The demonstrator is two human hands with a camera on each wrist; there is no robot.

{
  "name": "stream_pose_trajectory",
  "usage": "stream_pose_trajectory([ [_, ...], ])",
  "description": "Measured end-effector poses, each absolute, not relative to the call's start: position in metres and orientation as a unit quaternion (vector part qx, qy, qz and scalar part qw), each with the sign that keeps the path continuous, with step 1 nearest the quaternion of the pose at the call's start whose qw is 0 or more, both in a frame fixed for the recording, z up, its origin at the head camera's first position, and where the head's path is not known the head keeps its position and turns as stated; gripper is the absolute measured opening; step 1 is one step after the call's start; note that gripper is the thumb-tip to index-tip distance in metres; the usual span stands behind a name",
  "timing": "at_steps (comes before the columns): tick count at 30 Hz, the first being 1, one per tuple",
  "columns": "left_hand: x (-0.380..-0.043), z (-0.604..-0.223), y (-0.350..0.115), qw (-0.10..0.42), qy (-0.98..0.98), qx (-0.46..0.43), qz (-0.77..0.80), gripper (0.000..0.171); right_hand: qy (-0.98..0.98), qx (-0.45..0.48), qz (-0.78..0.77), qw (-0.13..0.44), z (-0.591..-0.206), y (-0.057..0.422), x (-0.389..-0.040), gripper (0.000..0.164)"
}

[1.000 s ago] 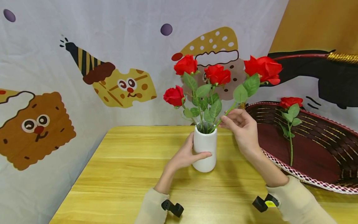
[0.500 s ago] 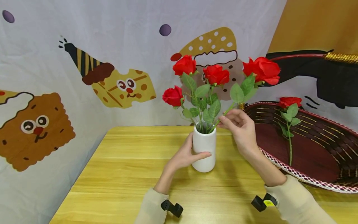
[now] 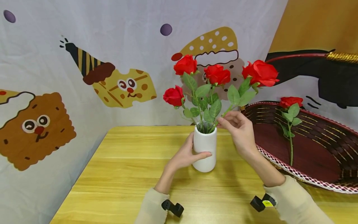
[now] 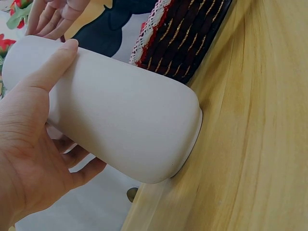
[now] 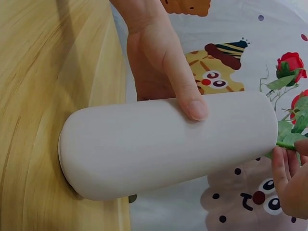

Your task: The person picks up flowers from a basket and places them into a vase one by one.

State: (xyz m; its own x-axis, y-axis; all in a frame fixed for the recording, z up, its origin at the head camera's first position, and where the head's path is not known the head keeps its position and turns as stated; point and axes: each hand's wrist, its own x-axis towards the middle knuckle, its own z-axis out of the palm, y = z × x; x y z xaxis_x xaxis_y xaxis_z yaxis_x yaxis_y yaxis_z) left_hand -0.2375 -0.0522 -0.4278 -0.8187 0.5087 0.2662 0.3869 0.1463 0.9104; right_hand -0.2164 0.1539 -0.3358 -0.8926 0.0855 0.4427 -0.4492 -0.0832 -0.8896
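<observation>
A white vase (image 3: 205,146) stands upright on the wooden table. My left hand (image 3: 184,154) grips its side, thumb across the front and fingers round the back, as the left wrist view also shows. Three red roses lean out of the vase, among them a middle rose (image 3: 217,74). My right hand (image 3: 241,130) pinches the green stem of another red rose (image 3: 260,73), just above the rim at the right. That stem slants into the vase mouth; its lower end is hidden inside. In the right wrist view the fingers (image 5: 281,168) hold the stem beside the rim.
A dark woven basket (image 3: 310,180) with a white-and-red braided rim stands at the right of the table. One more red rose (image 3: 291,102) lies in it. Behind the table hangs a cloth (image 3: 134,28) printed with cartoon food.
The pinched rose has turned a little, its leaves shifting, and its bloom has come slightly lower and to the left. My right hand has edged left; my left hand and the vase keep still.
</observation>
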Motion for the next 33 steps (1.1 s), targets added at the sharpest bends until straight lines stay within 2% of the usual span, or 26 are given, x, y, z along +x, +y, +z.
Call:
stream_pose_trajectory([
  [4,-0.2383,-0.428,-0.0518,0.052,0.755,0.298,0.582,0.088,-0.645,0.138,0.728,0.19,-0.3354,0.1544,-0.2167,0.012],
  [12,-0.2386,-0.4276,-0.0515,0.046,0.756,0.301,0.579,0.088,-0.625,0.13,0.738,0.218,-0.3324,0.1545,-0.2192,0.02],
  [21,-0.2382,-0.428,-0.0516,0.044,0.76,0.298,0.576,0.09,-0.602,0.159,0.739,0.256,-0.3307,0.1575,-0.2235,0.016],
  [29,-0.2378,-0.4292,-0.0507,0.044,0.76,0.294,0.578,0.091,-0.599,0.152,0.745,0.253,-0.331,0.1572,-0.2241,0.006],
  [33,-0.2378,-0.4291,-0.0512,0.045,0.757,0.295,0.581,0.091,-0.62,0.147,0.73,0.248,-0.3325,0.1568,-0.2234,0.013],
])
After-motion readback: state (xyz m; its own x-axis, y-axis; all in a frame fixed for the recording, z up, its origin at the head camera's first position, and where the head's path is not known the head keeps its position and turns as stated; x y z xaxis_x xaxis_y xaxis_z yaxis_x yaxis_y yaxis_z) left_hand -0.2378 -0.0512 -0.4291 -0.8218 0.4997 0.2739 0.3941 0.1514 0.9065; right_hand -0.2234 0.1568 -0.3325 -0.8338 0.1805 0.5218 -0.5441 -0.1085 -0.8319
